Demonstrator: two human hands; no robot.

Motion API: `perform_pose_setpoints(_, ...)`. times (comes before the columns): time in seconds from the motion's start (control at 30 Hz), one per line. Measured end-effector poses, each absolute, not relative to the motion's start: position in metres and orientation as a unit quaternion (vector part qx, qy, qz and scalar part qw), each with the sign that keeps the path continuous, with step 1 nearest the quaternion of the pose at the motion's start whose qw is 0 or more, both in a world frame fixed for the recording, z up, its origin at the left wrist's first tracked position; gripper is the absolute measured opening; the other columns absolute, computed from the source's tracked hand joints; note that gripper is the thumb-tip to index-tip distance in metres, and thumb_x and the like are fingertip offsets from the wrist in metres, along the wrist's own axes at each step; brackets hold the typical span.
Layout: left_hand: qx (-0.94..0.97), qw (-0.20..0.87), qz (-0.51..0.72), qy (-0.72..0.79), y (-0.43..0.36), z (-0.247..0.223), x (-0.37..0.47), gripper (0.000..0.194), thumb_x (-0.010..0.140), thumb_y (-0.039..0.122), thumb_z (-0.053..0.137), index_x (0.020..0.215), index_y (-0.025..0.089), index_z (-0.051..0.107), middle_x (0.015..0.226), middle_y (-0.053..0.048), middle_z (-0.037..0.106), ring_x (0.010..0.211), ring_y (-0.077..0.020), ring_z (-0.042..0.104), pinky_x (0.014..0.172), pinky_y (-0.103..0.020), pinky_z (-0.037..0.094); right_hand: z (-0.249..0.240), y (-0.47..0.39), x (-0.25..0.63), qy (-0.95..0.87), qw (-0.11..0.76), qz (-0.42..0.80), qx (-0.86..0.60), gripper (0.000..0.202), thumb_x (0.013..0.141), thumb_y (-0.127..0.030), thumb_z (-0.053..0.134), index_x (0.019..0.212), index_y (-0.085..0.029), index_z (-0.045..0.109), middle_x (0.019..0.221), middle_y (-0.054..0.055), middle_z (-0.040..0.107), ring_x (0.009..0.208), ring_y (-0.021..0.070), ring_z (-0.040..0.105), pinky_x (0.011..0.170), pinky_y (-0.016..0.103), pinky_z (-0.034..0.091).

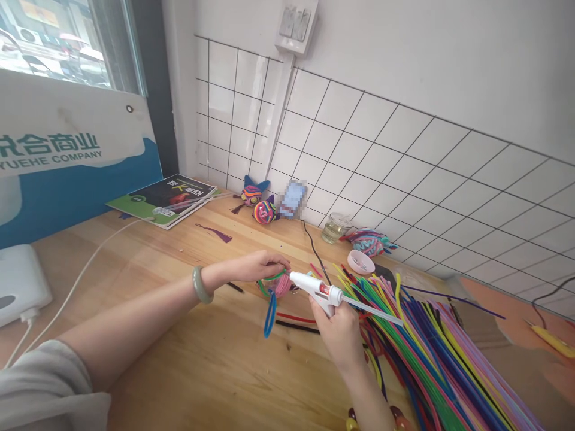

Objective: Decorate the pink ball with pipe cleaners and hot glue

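My right hand (339, 332) is wrapped round a white glue gun (335, 295), with a clear glue stick (372, 310) jutting from its back end. The gun's nozzle points left, close to the fingertips of my left hand (260, 265). Those fingers are closed on a small pipe cleaner craft (283, 287) in pink and green, partly hidden by the hand. From it a blue pipe cleaner loop (269, 316) hangs toward me. Red (296, 317) and black pipe cleaners (294, 327) lie on the table just right of the loop.
A heap of coloured pipe cleaners (431, 353) spreads over the right side. Finished pipe cleaner figures (265, 211), a phone (293, 199), a glass jar (335, 227) and a pink bowl (360, 261) line the wall. A purple tassel (215, 233) and magazines (166, 200) lie further left.
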State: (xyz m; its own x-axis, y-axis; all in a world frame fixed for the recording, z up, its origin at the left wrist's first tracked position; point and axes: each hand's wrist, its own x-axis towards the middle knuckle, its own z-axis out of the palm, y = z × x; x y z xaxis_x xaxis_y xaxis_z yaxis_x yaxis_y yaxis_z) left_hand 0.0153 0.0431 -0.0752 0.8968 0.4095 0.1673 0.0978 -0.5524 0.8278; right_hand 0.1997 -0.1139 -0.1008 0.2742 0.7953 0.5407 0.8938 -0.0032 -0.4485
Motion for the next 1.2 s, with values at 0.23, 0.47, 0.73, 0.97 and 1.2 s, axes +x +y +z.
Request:
perform_pose_setpoints(0.23, 0.865, 0.447, 0.178, 0.145, 0.0428, -0.0758, 0.0142, 0.029, 0.088, 0.026, 0.045, 0.106, 0.015, 0.065, 0.09, -0.004, 0.066, 0.077, -0.0135, 0.057, 0.071, -0.022, 0.045, -0.0979, -0.1145, 0.1985, -0.608, 0.362, -0.084, -0.701, 0.034, 0.086, -0.043, 0.05, 0.085, -0.014, 0.068, 0.071, 0.013, 0.07, 0.065, 0.024, 0.066, 0.056, 0.029, 0.048)
perform_pose_setpoints(0.47, 0.861, 0.445, 0.175, 0.173, 0.0425, -0.0773, 0.015, 0.033, 0.086, 0.024, 0.046, 0.116, 0.014, 0.059, 0.093, -0.006, 0.068, 0.077, -0.0144, 0.06, 0.07, -0.023, 0.047, -0.0959, -0.1143, 0.197, -0.617, 0.354, -0.094, -0.696, 0.038, 0.087, -0.047, 0.047, 0.086, -0.015, 0.068, 0.075, 0.014, 0.071, 0.064, 0.0245, 0.067, 0.055, 0.029, 0.048)
perform_pose_setpoints(0.73, 0.855, 0.457, 0.174, 0.174, 0.0416, -0.0762, 0.0149, 0.043, 0.086, 0.023, 0.047, 0.127, 0.011, 0.049, 0.117, -0.013, 0.063, 0.097, -0.019, 0.061, 0.085, -0.029, 0.047, -0.0952, -0.1141, 0.1962, -0.623, 0.344, -0.094, -0.697, 0.04, 0.089, -0.048, 0.046, 0.092, -0.015, 0.067, 0.085, 0.016, 0.072, 0.07, 0.026, 0.069, 0.056, 0.03, 0.049)
perform_pose_setpoints(0.97, 0.851, 0.461, 0.186, 0.167, 0.0415, -0.0778, 0.0153, 0.043, 0.085, 0.025, 0.05, 0.126, 0.014, 0.05, 0.116, -0.011, 0.064, 0.101, -0.0211, 0.06, 0.084, -0.029, 0.047, -0.0937, -0.113, 0.1955, -0.626, 0.338, -0.108, -0.694, 0.044, 0.089, -0.049, 0.044, 0.093, -0.012, 0.067, 0.083, 0.017, 0.073, 0.07, 0.0277, 0.069, 0.057, 0.031, 0.05)
perform_pose_setpoints(1.2, 0.852, 0.462, 0.18, 0.169, 0.0409, -0.0753, 0.0152, 0.043, 0.083, 0.02, 0.05, 0.126, 0.014, 0.051, 0.116, -0.01, 0.065, 0.102, -0.0216, 0.061, 0.085, -0.03, 0.047, -0.0942, -0.114, 0.1943, -0.634, 0.338, -0.121, -0.685, 0.043, 0.091, -0.048, 0.043, 0.094, -0.012, 0.067, 0.08, 0.016, 0.073, 0.068, 0.0267, 0.069, 0.057, 0.031, 0.051)
